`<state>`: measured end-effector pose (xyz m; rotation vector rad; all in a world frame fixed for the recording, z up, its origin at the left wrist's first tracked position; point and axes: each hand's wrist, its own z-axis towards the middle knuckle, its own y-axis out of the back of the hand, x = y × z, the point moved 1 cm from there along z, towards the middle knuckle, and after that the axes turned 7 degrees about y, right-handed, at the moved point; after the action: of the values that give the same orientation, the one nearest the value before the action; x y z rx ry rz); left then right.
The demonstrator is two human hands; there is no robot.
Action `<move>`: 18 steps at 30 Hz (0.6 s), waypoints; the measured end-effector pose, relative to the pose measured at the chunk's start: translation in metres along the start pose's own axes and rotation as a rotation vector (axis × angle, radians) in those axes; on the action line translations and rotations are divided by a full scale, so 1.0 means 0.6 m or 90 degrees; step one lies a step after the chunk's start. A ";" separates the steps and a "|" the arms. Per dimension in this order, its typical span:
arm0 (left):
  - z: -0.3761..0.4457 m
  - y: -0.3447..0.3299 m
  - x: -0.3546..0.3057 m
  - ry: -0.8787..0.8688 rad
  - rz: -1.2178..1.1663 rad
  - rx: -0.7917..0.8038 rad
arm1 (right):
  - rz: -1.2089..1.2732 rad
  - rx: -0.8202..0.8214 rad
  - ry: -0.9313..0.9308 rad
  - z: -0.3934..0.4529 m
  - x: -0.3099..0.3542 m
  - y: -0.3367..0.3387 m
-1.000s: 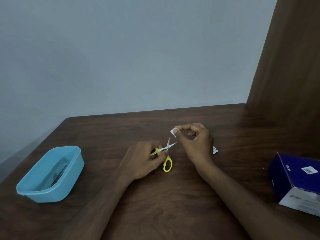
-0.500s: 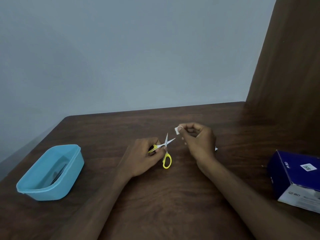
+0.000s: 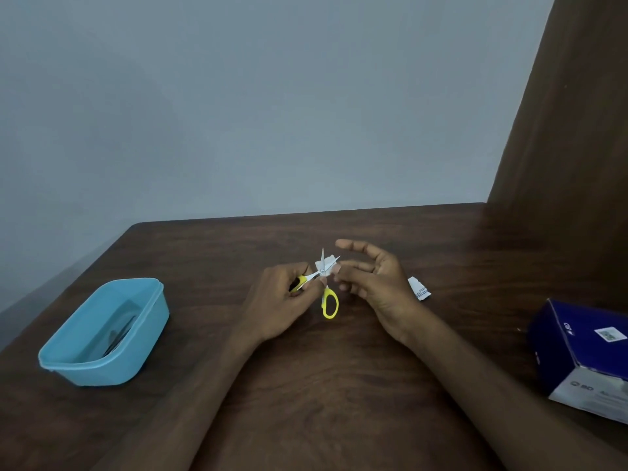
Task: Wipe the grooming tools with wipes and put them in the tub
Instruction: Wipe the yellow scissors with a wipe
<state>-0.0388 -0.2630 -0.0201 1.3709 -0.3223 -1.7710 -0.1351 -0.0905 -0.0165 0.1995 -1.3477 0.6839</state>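
now the right hand [image 3: 373, 280] has moved from pinching the folded wipe [image 3: 327, 264] beside the blades to pressing it against them, fingers mostly straightened and spread. wiping looks just begun. the left hand [image 3: 282, 300] grips one yellow loop of the small scissors [image 3: 325, 283], thin steel blades splayed. the smooth blue plastic tub [image 3: 102, 334] sits well left, holding a dark slender tool; a torn sachet [image 3: 418, 289] lies nearby.

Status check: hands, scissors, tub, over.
Left hand grips scissors, blades apart. Right hand presses wipe to blades, fingers straight. Blue tub left, path unobstructed.
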 end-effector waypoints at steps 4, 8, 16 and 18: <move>-0.001 0.001 0.001 0.010 0.007 0.005 | 0.123 -0.080 0.001 0.005 0.010 0.003; -0.003 0.005 -0.005 0.009 -0.041 0.002 | 0.082 -0.139 -0.004 0.008 0.005 0.012; -0.006 0.011 -0.013 0.011 -0.106 0.055 | -0.083 0.080 0.039 -0.006 0.012 -0.002; -0.006 0.012 -0.014 0.011 -0.114 0.065 | -0.074 0.088 0.038 -0.004 0.014 -0.001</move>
<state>-0.0323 -0.2602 -0.0113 1.5278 -0.2911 -1.9098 -0.1320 -0.0867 -0.0089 0.3630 -1.2234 0.6790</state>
